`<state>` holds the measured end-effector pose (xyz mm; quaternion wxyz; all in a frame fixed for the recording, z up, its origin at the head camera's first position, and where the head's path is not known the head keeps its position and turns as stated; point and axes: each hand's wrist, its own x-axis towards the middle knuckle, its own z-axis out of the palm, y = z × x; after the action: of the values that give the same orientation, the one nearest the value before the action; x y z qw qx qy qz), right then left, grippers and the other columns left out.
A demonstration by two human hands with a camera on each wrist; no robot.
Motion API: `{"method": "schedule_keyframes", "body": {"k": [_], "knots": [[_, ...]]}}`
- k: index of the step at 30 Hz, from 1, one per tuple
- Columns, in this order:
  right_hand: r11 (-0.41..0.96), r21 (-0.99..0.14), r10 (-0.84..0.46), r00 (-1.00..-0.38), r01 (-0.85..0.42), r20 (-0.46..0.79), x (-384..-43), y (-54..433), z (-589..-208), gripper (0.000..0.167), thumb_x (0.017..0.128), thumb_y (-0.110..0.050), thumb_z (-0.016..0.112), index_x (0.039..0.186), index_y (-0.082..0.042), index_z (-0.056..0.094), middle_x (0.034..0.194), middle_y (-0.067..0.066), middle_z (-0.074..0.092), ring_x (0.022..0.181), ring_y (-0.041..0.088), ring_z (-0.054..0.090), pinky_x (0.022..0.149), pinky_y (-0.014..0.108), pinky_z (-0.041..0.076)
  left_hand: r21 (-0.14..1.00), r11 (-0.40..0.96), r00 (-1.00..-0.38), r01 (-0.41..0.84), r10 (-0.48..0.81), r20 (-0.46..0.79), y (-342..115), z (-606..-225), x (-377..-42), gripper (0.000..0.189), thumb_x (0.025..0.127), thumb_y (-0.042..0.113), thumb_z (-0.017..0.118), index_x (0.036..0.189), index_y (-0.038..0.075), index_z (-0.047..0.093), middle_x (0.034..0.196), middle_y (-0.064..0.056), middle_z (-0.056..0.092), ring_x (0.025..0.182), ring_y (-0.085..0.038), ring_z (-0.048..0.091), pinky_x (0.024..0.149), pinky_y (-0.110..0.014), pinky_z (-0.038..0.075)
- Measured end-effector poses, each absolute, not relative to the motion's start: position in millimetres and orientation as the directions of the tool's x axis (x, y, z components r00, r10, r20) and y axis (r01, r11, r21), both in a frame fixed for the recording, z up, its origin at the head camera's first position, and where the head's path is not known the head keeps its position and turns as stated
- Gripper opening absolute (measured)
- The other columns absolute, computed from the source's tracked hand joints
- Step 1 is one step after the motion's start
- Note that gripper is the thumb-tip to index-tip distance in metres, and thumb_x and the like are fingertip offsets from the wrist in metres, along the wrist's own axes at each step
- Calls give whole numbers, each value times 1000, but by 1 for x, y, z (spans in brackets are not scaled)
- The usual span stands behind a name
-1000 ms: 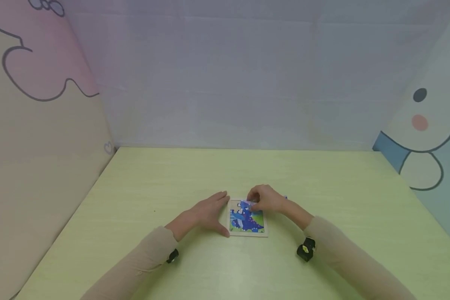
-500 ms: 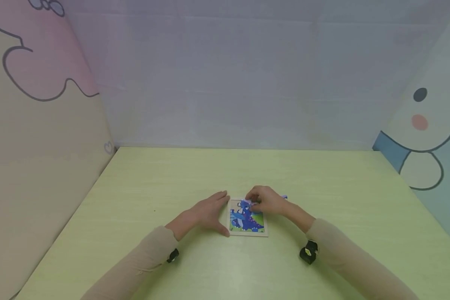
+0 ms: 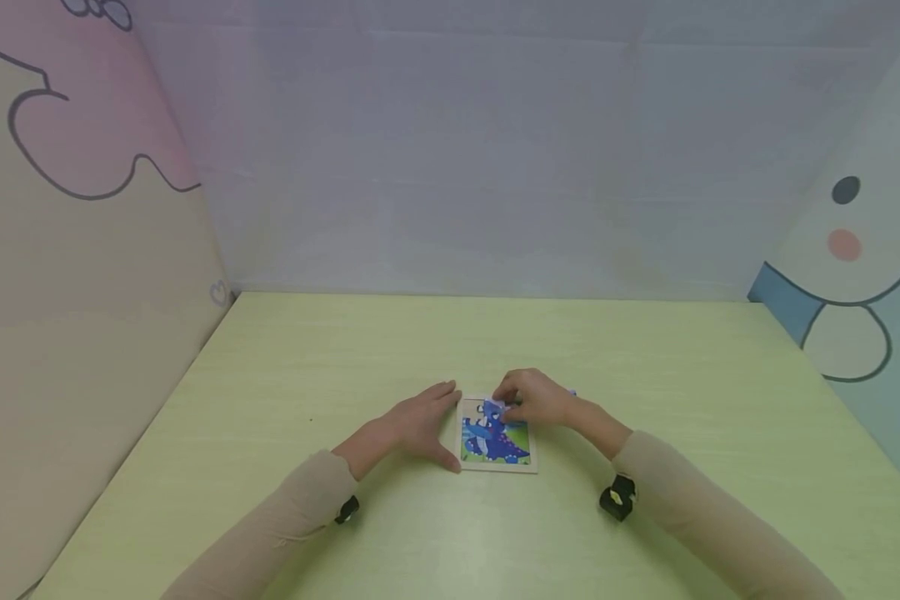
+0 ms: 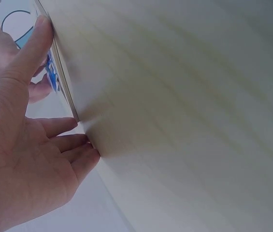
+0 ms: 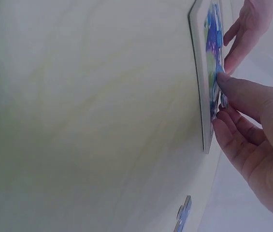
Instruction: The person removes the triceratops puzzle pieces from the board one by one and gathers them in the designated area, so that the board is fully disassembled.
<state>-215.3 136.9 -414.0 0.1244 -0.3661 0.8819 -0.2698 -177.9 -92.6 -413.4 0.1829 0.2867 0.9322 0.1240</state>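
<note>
A square wooden jigsaw puzzle (image 3: 498, 469) with a blue dinosaur picture lies on the table, bare wood showing at its top left. My left hand (image 3: 418, 423) rests along its left side, fingers stretched toward the top corner and the thumb at the bottom one. In the left wrist view, those fingertips meet the table at the puzzle's edge. Over the upper part of the picture, my right hand (image 3: 536, 397) pinches a puzzle piece (image 3: 492, 408) between thumb and fingers. The right wrist view has the thumb (image 5: 230, 84) on the piece, which the fingers partly hide.
A loose puzzle piece (image 5: 183, 215) lies on the table beyond the right hand, mostly hidden in the head view. The pale yellow-green table (image 3: 390, 342) ends at a plain back wall (image 3: 450, 167). Side walls with cartoon drawings flank it.
My right hand shifts only slightly over the puzzle, still pinching the piece. The left hand keeps its place at the left side.
</note>
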Motion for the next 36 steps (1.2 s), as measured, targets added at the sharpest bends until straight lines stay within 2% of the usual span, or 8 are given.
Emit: {"method": "schedule_keyframes", "body": {"k": [19, 28, 36], "knots": [[586, -546, -704, -710, -599, 24, -210, 141, -413, 26, 79, -13, 68, 102, 0, 67, 92, 4, 62, 83, 15, 59, 70, 22, 52, 325, 816, -776, 478, 566, -279, -92, -417, -180, 108, 62, 58, 73, 143, 6, 24, 150, -11, 15, 138, -25, 13, 111, -38, 20], [589, -571, -662, -747, -572, 65, -209, 156, -405, 25, 78, -12, 68, 101, -3, 68, 93, 2, 62, 82, 15, 57, 64, 20, 50, 310, 828, -784, 467, 550, -288, -93, -422, -181, 110, 61, 59, 73, 144, 8, 23, 151, -9, 14, 138, -23, 12, 111, -37, 19], [588, -541, -660, -744, -601, 109, -212, 186, -401, 23, 78, -7, 65, 100, 1, 66, 91, 4, 62, 79, 15, 58, 58, 20, 50, 316, 826, -785, 467, 551, -282, -93, -419, -180, 110, 61, 58, 74, 144, 7, 23, 151, -10, 14, 138, -24, 12, 111, -37, 19]]}}
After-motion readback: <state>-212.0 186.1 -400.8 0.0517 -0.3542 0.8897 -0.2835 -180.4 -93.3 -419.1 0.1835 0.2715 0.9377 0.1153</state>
